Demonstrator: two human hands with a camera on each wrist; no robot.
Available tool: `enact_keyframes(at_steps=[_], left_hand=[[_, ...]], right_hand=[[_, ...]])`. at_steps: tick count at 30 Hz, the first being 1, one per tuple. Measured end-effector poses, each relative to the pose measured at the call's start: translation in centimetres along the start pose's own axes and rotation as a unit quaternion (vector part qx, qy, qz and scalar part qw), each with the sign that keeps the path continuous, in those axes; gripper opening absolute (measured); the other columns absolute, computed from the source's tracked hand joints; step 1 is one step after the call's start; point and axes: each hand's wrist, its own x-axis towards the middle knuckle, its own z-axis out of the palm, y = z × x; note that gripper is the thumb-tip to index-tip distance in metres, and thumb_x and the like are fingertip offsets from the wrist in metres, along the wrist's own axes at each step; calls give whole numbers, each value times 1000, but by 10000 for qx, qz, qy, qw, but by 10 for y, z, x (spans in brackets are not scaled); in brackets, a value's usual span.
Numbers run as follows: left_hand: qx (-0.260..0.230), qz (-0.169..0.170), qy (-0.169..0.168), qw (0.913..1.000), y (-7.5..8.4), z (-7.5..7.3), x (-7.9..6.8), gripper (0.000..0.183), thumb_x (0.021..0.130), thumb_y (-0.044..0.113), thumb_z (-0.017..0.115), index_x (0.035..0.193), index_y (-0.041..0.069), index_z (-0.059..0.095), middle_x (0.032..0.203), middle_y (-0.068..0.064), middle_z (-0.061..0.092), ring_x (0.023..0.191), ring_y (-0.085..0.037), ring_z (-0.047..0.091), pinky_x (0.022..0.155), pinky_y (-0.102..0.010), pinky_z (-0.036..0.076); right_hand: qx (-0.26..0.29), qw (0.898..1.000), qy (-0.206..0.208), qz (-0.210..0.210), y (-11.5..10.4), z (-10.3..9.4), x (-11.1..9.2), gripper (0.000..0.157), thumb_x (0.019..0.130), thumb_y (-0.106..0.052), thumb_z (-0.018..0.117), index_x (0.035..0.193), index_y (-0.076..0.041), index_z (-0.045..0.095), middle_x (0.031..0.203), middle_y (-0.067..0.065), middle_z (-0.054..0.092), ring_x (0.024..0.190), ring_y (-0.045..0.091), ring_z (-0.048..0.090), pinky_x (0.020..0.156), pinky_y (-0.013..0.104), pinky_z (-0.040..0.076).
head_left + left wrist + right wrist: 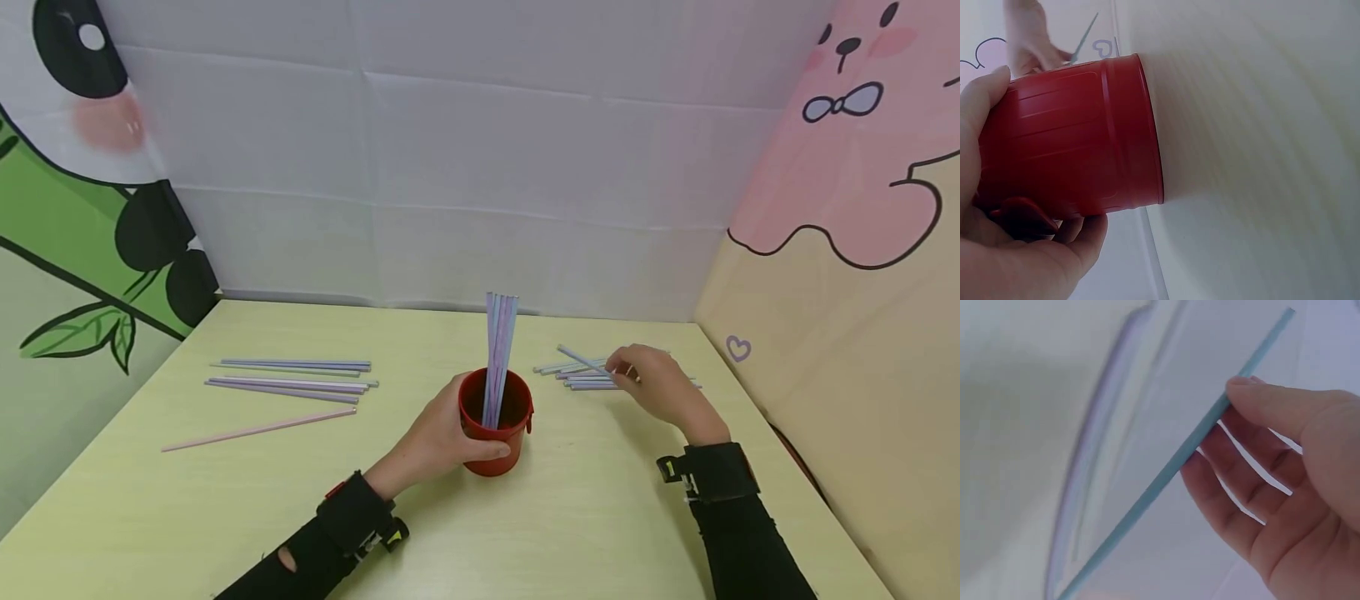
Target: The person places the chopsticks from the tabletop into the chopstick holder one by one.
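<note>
Creased white sheeting (480, 150) rises beyond the surface (585, 517). The left hand (442, 429) grips a red bucket (1072, 134) with bundled sticks (498, 358) standing inside; loose sticks (288, 386) and a pink stick (258, 431) lie to that hand's left. The right hand (663, 390) pinches a blue stick (1171, 472) over the scattered sticks (588, 386) it partly hides. In the left wrist view, the bucket blocks part of that hand.

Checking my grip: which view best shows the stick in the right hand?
The right wrist view: the stick looms large, pinched in the right hand. The head view shows it small; the left wrist view, only a short length beyond the red bucket.
</note>
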Motion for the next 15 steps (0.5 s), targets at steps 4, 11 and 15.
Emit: enact_keyframes(at_steps=[4, 11, 15], left_hand=[[-16, -11, -7, 10000, 0, 0, 0, 92, 81, 25, 95, 155, 16, 42, 145, 2, 57, 131, -22, 57, 102, -45, 57], [25, -13, 9, 10000, 1, 0, 0, 93, 81, 26, 95, 155, 17, 42, 145, 2, 57, 130, -22, 58, 102, -44, 58], [49, -10, 31, 10000, 1, 0, -1, 93, 81, 26, 96, 155, 17, 42, 145, 2, 57, 130, -21, 58, 101, -44, 58]], right_hand=[[423, 9971, 588, -249, -27, -10, 5, 16, 98, 2, 73, 113, -5, 73, 100, 5, 70, 91, 21, 68, 80, 39, 62], [1115, 9812, 1447, -629, -75, -23, 12, 17, 97, -2, 76, 114, -7, 73, 101, 3, 73, 91, 17, 70, 79, 29, 63], [1623, 9679, 1812, -629, -97, -27, 13, 19, 97, -2, 76, 116, -7, 72, 102, 2, 73, 92, 14, 68, 81, 20, 60]])
